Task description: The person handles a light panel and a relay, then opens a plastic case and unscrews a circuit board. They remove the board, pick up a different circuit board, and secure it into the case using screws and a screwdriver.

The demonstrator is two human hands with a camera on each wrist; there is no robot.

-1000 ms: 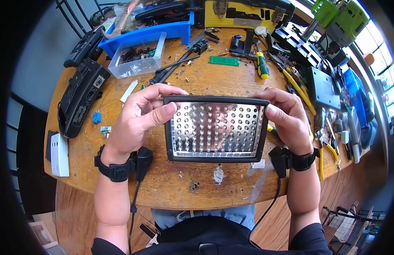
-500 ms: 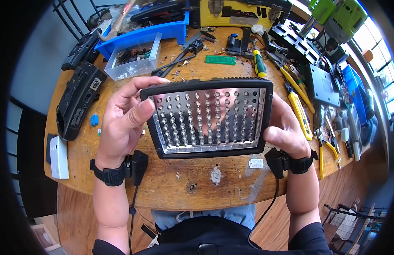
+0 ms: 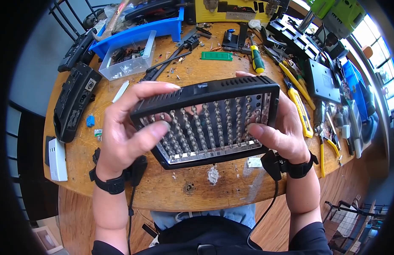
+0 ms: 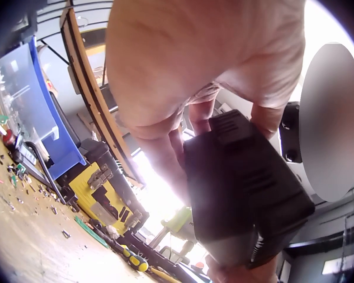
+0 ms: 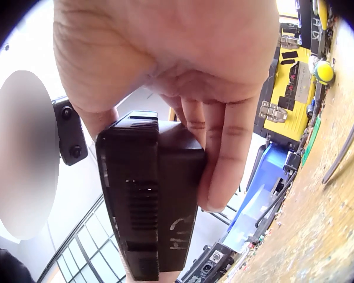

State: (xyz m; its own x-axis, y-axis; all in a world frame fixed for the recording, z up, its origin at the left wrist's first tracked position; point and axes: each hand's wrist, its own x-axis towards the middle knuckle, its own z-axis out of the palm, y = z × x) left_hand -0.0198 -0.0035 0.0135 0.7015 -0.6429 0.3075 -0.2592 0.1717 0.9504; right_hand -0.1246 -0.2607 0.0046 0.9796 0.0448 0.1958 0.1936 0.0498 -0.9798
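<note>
A black-framed LED panel [image 3: 207, 123] is held up above the table between both hands, its rows of clear LEDs facing the wearer and its ribbed top edge showing. The left hand [image 3: 131, 127] grips its left side, thumb over the front, fingers behind. On the right side the right hand [image 3: 286, 127] holds it, thumb on the front face near the LEDs. In the left wrist view the dark housing [image 4: 242, 183] lies between thumb and fingers. The right wrist view shows the housing's side [image 5: 147, 194] with the fingers flat along its back.
Around the wooden table [image 3: 197, 191] lie a green strip [image 3: 217, 56], a screwdriver [image 3: 257, 59], a yellow cutter [image 3: 299, 111], pliers [image 3: 328, 148] and a black device [image 3: 76, 102]. A clear bin [image 3: 129, 63] and blue tray [image 3: 141, 32] stand at the back left, a yellow case [image 3: 231, 12] behind.
The panel has come closer and tilted, its left end lower, so more of its top edge shows. Both thumbs now reach further over its front.
</note>
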